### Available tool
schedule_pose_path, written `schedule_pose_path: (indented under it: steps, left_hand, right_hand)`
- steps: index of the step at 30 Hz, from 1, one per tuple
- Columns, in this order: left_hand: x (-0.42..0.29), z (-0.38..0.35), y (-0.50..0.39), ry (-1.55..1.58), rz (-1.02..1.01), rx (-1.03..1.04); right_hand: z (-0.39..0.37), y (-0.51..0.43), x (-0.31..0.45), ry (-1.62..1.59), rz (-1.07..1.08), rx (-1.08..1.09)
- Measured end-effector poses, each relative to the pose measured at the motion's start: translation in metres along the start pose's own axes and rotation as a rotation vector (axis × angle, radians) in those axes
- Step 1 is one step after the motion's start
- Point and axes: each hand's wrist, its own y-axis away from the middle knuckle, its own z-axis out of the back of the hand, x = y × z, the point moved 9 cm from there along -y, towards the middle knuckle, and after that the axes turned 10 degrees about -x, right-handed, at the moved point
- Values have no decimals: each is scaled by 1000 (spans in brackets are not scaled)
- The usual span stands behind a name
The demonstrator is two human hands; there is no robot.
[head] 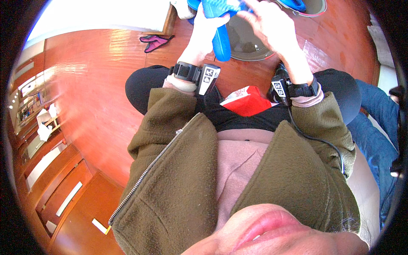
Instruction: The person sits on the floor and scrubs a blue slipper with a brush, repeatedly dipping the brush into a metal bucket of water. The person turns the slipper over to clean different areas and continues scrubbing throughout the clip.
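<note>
My left hand (pixel 204 30) grips a blue slipper (pixel 222 44) near the top edge of the view, its thumb across the slipper. Close by on the right, the fingers of my right hand (pixel 271 27) close around a small blue and white item (pixel 248 7) against the slipper's upper part. The picture does not settle whether this item is a brush or a cloth. Beneath both hands stands a round basin (pixel 250 38), dark inside and apparently holding water. A red and white cloth or wrapper (pixel 247 102) lies between my bent legs.
At the top right is a second basin (pixel 318 11) with a blue thing (pixel 295 4) inside. A white shoe (pixel 183 9) sits at the top. A pink, dark-edged item (pixel 154 42) lies on the reddish floor (pixel 105 79). Another person's jeans (pixel 371 121) show at right, wooden furniture (pixel 86 204) at left.
</note>
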Motion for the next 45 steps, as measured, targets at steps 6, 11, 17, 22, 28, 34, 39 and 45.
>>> schedule_pose_path:
  steps: [6,11,17,22,28,34,39,45]
  left_hand:
    - [4,0,1,-218,1,-38]
    - [12,-1,3,-64,153,17]
    - [8,-11,9,-165,135,48]
    - [-1,-9,7,-97,79,12]
    - [7,-2,8,-228,38,34]
    - [11,0,2,-307,77,140]
    - [1,-2,7,-253,-42,75]
    - [0,-11,4,-157,5,30]
  right_hand:
    - [18,-1,-5,-118,-51,-209]
    - [-12,6,5,-105,11,118]
    - [12,0,-11,-86,-115,-179]
    - [-5,4,7,-162,75,50]
    - [21,-3,-17,-82,-145,-248]
    - [-2,7,15,-164,128,13]
    - [14,-4,-26,-147,-258,-190]
    - [5,-11,-19,-652,-207,-197]
